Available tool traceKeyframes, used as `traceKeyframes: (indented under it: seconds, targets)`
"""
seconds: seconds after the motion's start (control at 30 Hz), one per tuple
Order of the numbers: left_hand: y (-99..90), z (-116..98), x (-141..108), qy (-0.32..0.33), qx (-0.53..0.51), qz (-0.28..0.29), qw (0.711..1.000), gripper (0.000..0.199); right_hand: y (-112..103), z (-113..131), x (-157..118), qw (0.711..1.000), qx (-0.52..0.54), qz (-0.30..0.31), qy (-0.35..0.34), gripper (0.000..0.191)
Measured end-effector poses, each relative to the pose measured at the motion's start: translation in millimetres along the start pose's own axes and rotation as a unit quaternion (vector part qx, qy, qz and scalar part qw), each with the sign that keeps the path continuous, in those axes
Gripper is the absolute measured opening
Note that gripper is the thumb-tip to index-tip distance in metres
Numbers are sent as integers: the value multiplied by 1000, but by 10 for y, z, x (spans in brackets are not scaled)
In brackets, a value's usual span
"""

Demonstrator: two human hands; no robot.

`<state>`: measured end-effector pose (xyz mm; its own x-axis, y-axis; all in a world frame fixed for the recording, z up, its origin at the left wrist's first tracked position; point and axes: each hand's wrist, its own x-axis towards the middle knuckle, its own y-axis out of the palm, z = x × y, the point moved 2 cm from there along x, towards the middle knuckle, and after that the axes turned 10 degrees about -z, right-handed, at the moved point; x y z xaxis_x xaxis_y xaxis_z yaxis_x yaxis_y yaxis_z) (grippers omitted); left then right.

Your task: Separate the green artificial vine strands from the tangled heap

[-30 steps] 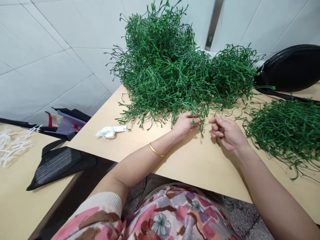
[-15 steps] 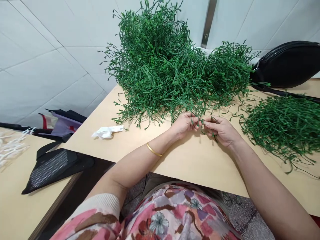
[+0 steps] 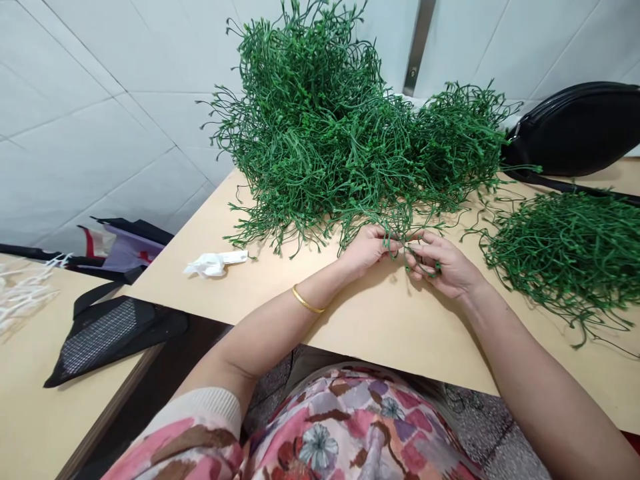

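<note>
At the near edge of a tall heap of green artificial plant stems (image 3: 320,133), my two hands work close together. My left hand (image 3: 369,250), below a gold bangle, pinches a thin green stem between thumb and fingers. Facing it, my right hand (image 3: 445,263) is closed on green stems (image 3: 429,269), whose ends poke out past the fingers. Exactly how many stems each hand grips is hidden by the fingers. To the right of my right hand lies a smaller, lower pile of similar stems (image 3: 575,250).
A crumpled white tissue (image 3: 213,265) lies on the table (image 3: 280,300) to the left. A black bag (image 3: 580,130) with its strap rests at the back right. On the left, a second table (image 3: 30,387) holds white strands and a black mesh item (image 3: 100,333). A tiled wall stands behind.
My fingers have shifted slightly around the stems. The stem ends in my right hand now curl further to the right. The piles look the same.
</note>
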<state>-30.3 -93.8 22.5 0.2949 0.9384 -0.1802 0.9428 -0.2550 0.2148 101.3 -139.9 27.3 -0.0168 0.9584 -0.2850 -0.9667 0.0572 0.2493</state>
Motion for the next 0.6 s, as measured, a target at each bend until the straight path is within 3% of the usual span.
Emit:
traceKeyframes:
  seconds: [0.17, 0.27, 0.33, 0.5, 0.53, 0.6]
  targets:
    - [-4, 53, 34, 11, -8, 13, 1000, 13, -59, -64, 66, 983, -140, -57, -100, 22]
    - [-9, 83, 58, 11, -22, 18, 1000, 13, -47, -51, 44, 923, -296, -68, -234, 15]
    - [-1, 106, 61, -1, -33, 7, 999, 12, -2, -19, -18, 839, -421, -90, -332, 17]
    - [76, 149, 43, -17, -46, -43, 998, 16, 171, 24, -213, 565, -671, -147, -457, 17]
    - [88, 144, 49, -15, -43, -53, 998, 17, 208, 22, -251, 531, -685, -152, -475, 16]
    - [76, 115, 83, -21, -50, -89, 995, 19, 286, 6, -327, 501, -684, -150, -509, 16]
